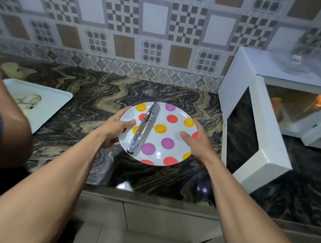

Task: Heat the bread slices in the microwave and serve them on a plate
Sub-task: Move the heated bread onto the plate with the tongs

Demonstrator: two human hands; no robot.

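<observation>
Crowding in from my far left, another person's arm (4, 126) hangs over the tabletop (91, 99), and a nudge from it as I move could jolt my elbow. My left hand (115, 128) grips the near-left rim of the plate (179, 111), thumb on top and fingers curled beneath. My right hand (196, 142) grips the opposite rim the same way. I cannot tell whether the plate rests on the stone or sits just above it. The biggest risk, I think, is the tongs (143, 127). They lie loose and closed across the plate, tip over the far rim, and any tilt could send them sliding off. To my right the door (251, 149) of the microwave (239, 70) stands open, near the plate's edge. Swinging that way carelessly could knock the rim against it. As for containers, the white tray (46, 98) at left carries a dark sketch-like mark, and I cannot tell whether it holds food. The plate holds only the tongs and no bread. The lit microwave cavity shows a blurred orange-brown shape that may be the slices, though it is too unclear to say.
</observation>
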